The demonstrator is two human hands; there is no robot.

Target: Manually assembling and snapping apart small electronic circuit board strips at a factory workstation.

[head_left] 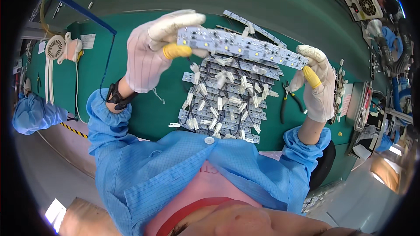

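Raised above the green mat, a long white LED circuit strip (239, 45) spans between my two gloved hands, its component side showing. My left hand (162, 43) pinches the strip's left end, with a yellow finger cot on the thumb below it. At the other end my right hand (313, 76) grips it, its yellow-capped thumb against the lower corner. Underneath lies a stack of similar LED strips (218, 109) with white connectors and dark wires. Beyond the held strip, another LED strip (253, 27) lies at a slant, partly hidden.
Dark-handled pliers (286, 100) lie right of the stack. A small white fan (57, 48) stands on the left of the green mat (148, 118). At the right are a tray (361, 105) and a boxed fan unit (364, 5). A blue cord (108, 57) hangs near my left wrist.
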